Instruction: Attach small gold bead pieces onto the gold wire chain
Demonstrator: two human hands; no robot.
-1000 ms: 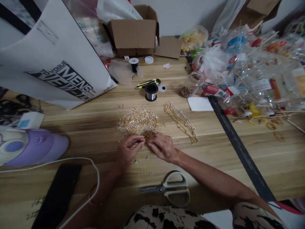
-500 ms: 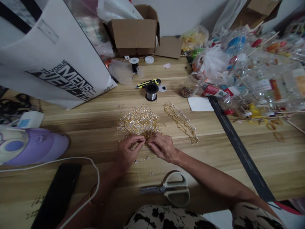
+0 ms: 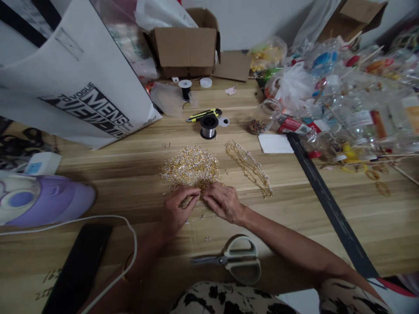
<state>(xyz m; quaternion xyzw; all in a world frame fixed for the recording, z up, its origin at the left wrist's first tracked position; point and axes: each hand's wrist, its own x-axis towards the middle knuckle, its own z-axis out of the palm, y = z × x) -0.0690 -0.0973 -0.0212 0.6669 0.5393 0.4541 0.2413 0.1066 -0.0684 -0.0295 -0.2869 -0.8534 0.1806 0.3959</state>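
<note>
At the near edge of a heap of small gold and silver jewellery pieces (image 3: 191, 165), my two hands meet fingertip to fingertip. My left hand (image 3: 179, 207) pinches with thumb and forefinger; whatever sits in the pinch is too small to name. My right hand (image 3: 225, 201) has its fingers curled and pressed together, hiding what they hold. A thin beaded chain (image 3: 203, 217) lies just below the hands, with a fine clear thread trailing toward me. A few tiny pieces (image 3: 207, 238) lie nearer. Right of the heap rest several gold and silver chains (image 3: 250, 170).
Scissors (image 3: 242, 259) lie in front of me. Beyond the heap are a wire spool (image 3: 208, 127) and a yellow cutter (image 3: 203, 114). A jar of beads (image 3: 262, 120) and plastic bags (image 3: 347, 96) crowd the right. A phone (image 3: 78, 266) and white cable (image 3: 98, 217) lie left.
My left thumb and forefinger have closed slightly nearer each other. Otherwise the hands stay in place, and the whole view shifts only a little.
</note>
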